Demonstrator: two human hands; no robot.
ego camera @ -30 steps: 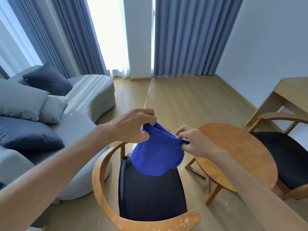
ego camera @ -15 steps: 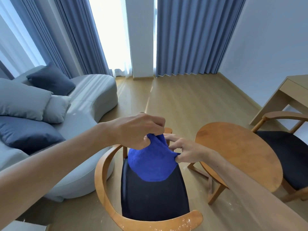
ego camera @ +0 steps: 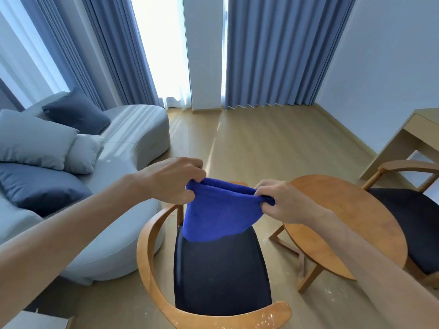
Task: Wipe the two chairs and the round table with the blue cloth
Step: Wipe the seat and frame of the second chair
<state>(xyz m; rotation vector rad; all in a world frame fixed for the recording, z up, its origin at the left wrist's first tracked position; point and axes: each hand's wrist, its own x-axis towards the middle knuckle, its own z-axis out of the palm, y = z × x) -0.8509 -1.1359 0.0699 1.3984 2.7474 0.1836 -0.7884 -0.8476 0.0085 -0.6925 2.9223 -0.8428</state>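
At frame centre the left hand and right hand pinch the top edge of the blue cloth, stretched between them above the near chair. The round desk stands right of it, the second chair at the right edge, a grey sofa at left.

Fuzzy blue cloth; glossy wooden round table.
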